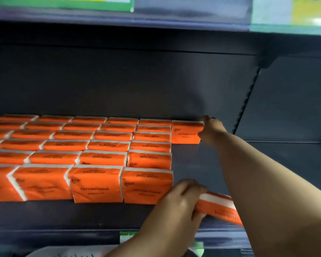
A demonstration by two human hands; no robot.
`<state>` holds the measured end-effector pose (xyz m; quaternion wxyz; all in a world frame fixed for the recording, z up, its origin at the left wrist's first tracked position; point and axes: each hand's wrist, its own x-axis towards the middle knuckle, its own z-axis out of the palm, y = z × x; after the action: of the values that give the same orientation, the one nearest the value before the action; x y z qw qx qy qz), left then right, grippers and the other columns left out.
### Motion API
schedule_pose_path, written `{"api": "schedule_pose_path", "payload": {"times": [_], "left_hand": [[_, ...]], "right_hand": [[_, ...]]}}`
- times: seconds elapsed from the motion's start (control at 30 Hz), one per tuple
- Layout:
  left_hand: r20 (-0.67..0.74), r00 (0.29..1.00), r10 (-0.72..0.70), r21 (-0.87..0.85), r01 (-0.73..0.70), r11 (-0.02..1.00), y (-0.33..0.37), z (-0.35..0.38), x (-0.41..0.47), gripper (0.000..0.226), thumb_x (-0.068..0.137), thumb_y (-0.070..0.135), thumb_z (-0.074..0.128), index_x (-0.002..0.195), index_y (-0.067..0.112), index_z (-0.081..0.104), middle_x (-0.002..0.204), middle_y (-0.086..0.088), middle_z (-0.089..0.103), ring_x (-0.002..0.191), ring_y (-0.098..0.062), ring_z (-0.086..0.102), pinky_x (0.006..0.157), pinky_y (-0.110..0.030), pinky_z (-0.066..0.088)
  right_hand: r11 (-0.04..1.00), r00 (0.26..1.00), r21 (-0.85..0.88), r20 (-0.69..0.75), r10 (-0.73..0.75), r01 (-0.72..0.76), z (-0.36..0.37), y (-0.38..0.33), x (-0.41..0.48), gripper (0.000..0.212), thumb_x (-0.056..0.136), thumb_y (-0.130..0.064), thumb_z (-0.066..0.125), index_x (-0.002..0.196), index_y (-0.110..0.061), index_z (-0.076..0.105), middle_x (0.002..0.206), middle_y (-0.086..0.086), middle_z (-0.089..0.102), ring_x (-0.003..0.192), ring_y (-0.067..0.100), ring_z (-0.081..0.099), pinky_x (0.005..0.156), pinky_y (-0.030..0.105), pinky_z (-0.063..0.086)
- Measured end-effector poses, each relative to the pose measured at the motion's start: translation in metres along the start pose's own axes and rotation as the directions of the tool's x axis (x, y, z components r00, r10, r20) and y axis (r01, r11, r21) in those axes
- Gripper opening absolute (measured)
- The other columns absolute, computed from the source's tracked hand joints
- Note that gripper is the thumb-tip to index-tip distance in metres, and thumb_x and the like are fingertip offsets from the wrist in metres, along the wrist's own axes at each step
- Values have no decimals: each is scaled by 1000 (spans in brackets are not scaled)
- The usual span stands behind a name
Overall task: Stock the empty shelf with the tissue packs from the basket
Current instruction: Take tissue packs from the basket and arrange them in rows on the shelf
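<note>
Shelf (193, 164) holds orange rows (100, 158); right hand (211, 129) seemingly grips rear pack (186, 133), left hand (182, 200) clutches front pack (219, 207).

Orange tissue packs (95, 186) on a dark grey shelf (193, 160)
White ends and dark lettering on the orange — a green-and-white label (127, 237) on the shelf's front edge.

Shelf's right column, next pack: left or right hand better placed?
Left, probably. The left hand grips a loose pack at the front of the shelf, by its bare side; the right hand is stretched back, holding the rear pack.
</note>
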<state>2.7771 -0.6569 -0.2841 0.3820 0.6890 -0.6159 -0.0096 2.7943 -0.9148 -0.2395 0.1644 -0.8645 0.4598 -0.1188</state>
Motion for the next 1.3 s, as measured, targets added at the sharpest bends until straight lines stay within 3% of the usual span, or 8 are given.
{"api": "schedule_pose_path", "payload": {"times": [0.23,0.5,0.7,0.8,0.87,1.0,1.17,1.3], "left_hand": [[13,1000,13,117,-15,993,14,-18,44,30,78,10,67,107,11,61,112,-6,53,100,-29,58,86,-38,47],[-66,961,-269,370,273,888,-14,-31,113,38,79,42,69,112,30,56,105,-4,66,98,-28,61,80,-32,49],[-90,914,-397,433,394,810,-44,-26,156,35,79,45,66,111,33,57,112,-4,62,104,-26,59,76,-28,40],[-30,919,-392,408,370,835,-55,-16,172,34,81,38,67,112,28,58,115,-7,61,105,-27,58,85,-31,47],[-18,931,-364,453,332,828,-59,-10,180,35,83,37,65,115,25,57,119,-6,59,110,-27,55,92,-32,44],[-5,933,-360,609,288,739,-70,-3,190,39,90,28,58,128,22,50,134,-5,51,127,-24,42,112,-30,23],[44,860,-509,671,352,652,-84,-2,194,52,94,27,53,141,18,33,152,-7,27,143,-23,14,117,-36,10],[48,850,-524,676,359,644,-90,0,194,59,92,28,53,143,13,27,153,-6,25,144,-22,10,118,-37,9]], "right_hand": [[986,986,-1,-7,-168,168,-44,-6,-23,47,84,-7,57,130,-16,51,130,8,54,116,24,54,81,18,34],[959,960,-86,-40,-275,271,-65,-6,-46,43,86,-9,57,128,-13,52,130,12,54,116,29,54,90,25,44],[961,961,-16,-17,-278,277,-53,7,-37,45,86,-4,48,127,-21,52,124,7,56,99,21,55,72,19,37],[972,972,-21,9,-236,236,-44,16,-30,51,84,-3,44,131,-22,48,124,9,54,92,21,54,63,21,43],[978,979,-41,0,-204,204,-37,19,-26,54,84,-1,43,134,-21,44,129,9,49,105,27,55,77,29,51],[991,991,-27,5,-133,133,-24,24,-22,61,82,1,46,138,-22,38,137,7,41,115,30,50,86,35,51],[997,996,-34,54,-65,67,-6,25,-15,61,83,-1,48,140,-17,34,135,11,44,115,32,51,85,34,49],[995,995,-75,89,-52,59,2,21,-15,65,84,-1,46,144,-19,29,137,9,42,118,30,50,86,33,48]]}}
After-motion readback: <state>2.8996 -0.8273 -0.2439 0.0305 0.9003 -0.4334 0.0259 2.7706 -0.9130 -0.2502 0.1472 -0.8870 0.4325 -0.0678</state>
